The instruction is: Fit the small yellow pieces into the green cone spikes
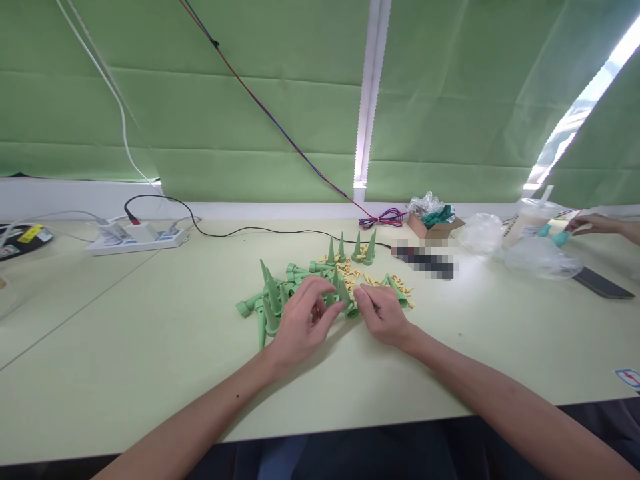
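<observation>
My left hand [307, 317] is curled, its thumb and index fingertip against an upright green plastic spike [344, 292]. Just to the right, my right hand [384, 315] is closed, thumb pressed to the bent index finger; whatever is pinched there is hidden. Around both hands lies a pile of hollow green cone-shaped spikes [273, 293], some standing on their wide caps, others on their sides. Small yellow plastic pieces [350, 270] are scattered among and behind them. Several more spikes [370, 248] stand upright at the back of the pile.
A blurred-out dark object [425, 260] lies behind on the right, near a small cardboard box [435, 227]. Farther right are plastic bags [483, 233], a drink cup [525, 223], a dark phone-like slab [604, 283] and another person's hand [593, 224]. A power strip [137, 241] sits back left.
</observation>
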### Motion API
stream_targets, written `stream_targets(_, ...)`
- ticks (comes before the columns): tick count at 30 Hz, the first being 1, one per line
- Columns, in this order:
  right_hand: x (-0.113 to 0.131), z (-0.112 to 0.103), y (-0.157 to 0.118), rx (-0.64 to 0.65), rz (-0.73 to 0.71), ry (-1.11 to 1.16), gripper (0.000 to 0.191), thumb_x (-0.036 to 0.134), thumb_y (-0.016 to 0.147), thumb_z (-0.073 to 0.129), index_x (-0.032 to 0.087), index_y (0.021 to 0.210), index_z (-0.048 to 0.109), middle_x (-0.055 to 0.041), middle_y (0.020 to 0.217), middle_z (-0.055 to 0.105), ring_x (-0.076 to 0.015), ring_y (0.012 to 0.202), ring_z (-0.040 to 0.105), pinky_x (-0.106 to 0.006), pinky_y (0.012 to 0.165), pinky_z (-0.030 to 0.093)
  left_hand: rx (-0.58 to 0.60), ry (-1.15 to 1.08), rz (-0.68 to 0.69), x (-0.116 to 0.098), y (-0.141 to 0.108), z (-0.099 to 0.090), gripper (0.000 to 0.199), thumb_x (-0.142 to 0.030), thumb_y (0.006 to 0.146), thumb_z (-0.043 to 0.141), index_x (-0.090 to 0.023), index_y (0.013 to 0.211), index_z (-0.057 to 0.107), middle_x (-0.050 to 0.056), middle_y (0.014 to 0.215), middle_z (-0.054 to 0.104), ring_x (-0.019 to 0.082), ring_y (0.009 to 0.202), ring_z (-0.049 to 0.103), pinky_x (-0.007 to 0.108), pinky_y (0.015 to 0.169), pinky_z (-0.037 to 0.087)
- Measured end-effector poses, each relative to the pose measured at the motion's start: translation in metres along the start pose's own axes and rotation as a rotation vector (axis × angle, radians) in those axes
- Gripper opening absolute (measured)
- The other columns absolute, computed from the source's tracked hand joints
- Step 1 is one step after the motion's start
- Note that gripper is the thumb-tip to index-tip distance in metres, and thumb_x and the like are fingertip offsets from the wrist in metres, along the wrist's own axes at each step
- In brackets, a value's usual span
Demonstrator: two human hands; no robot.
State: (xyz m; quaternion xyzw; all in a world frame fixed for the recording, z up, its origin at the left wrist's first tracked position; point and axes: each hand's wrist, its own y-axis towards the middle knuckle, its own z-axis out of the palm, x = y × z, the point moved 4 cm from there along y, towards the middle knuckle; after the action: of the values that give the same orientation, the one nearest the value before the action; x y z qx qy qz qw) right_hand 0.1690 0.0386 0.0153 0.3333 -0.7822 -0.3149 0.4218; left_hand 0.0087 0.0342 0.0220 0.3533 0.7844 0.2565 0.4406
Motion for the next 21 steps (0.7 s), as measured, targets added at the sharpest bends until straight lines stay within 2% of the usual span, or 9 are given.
stream_targets(2, 0.0, -0.001, 0.0, -0.008, 0.021, -0.011, 0.038, 0.025, 0.102, 0.035, 0.022, 0.064, 0.027, 0.0056, 0.053, 0.029, -0.0088, 0.045, 0.028, -0.025, 0.047, 0.025, -0.02, -0.017, -0.005, -0.002, 0.002, -0.002, 0.006, -0.021, 0.093, 0.056, -0.018, 0.09, 0.052, 0.002, 0.086, 0.052, 0.008, 0.061, 0.047, 0.021, 0.052, 0.04)
stream_targets(4, -0.001, -0.002, -0.001, -0.013, 0.04, -0.016, 0.039, 0.028, 0.102, 0.034, 0.022, 0.064, 0.028, 0.0054, 0.052, 0.032, -0.0089, 0.045, 0.03, -0.025, 0.047, 0.026, 0.004, -0.015, -0.013, -0.005, 0.004, -0.002, 0.027, -0.021, 0.097, 0.046, -0.017, 0.071, 0.049, 0.0, 0.071, 0.049, 0.011, 0.065, 0.048, 0.024, 0.059, 0.04)
stream_targets(6, -0.002, -0.002, -0.002, -0.017, 0.053, -0.008, 0.04, 0.03, 0.103, 0.033, 0.022, 0.064, 0.029, 0.0048, 0.052, 0.036, -0.0092, 0.045, 0.033, -0.025, 0.047, 0.026, 0.037, -0.043, -0.083, -0.005, 0.005, -0.002, 0.04, -0.025, 0.1, 0.039, -0.016, 0.062, 0.047, 0.001, 0.069, 0.051, 0.011, 0.064, 0.049, 0.025, 0.061, 0.04)
stream_targets(10, -0.004, -0.002, -0.004, -0.023, 0.053, 0.034, 0.04, 0.034, 0.104, 0.029, 0.022, 0.066, 0.032, 0.0035, 0.055, 0.04, -0.0102, 0.047, 0.037, -0.025, 0.048, 0.028, 0.171, -0.155, -0.292, 0.004, 0.002, 0.004, 0.051, -0.038, 0.102, 0.033, -0.016, 0.061, 0.053, -0.001, 0.054, 0.049, 0.01, 0.053, 0.047, 0.025, 0.058, 0.039)
stream_targets(13, -0.003, -0.001, -0.003, 0.01, 0.026, 0.053, 0.04, 0.038, 0.104, 0.03, 0.022, 0.067, 0.034, 0.0038, 0.055, 0.039, -0.0104, 0.047, 0.036, -0.025, 0.048, 0.029, 0.255, -0.232, -0.421, 0.011, -0.002, 0.008, 0.056, -0.046, 0.102, 0.031, -0.016, 0.063, 0.058, -0.002, 0.05, 0.049, 0.01, 0.049, 0.048, 0.025, 0.057, 0.039)
stream_targets(17, -0.003, 0.002, -0.003, 0.066, 0.005, 0.098, 0.04, 0.04, 0.104, 0.03, 0.022, 0.069, 0.035, 0.0038, 0.057, 0.039, -0.0106, 0.049, 0.036, -0.024, 0.048, 0.03, 0.322, -0.27, -0.492, 0.012, -0.002, 0.011, 0.058, -0.052, 0.1, 0.031, -0.015, 0.068, 0.063, -0.002, 0.049, 0.051, 0.011, 0.048, 0.048, 0.025, 0.055, 0.039)
stream_targets(21, -0.004, 0.004, -0.003, 0.088, 0.027, 0.117, 0.038, 0.04, 0.104, 0.031, 0.022, 0.071, 0.036, 0.0041, 0.058, 0.04, -0.0107, 0.049, 0.036, -0.024, 0.049, 0.03, 0.326, -0.286, -0.511, 0.009, 0.001, 0.01, 0.053, -0.054, 0.099, 0.035, -0.016, 0.067, 0.054, -0.004, 0.047, 0.049, 0.01, 0.046, 0.047, 0.025, 0.056, 0.04)
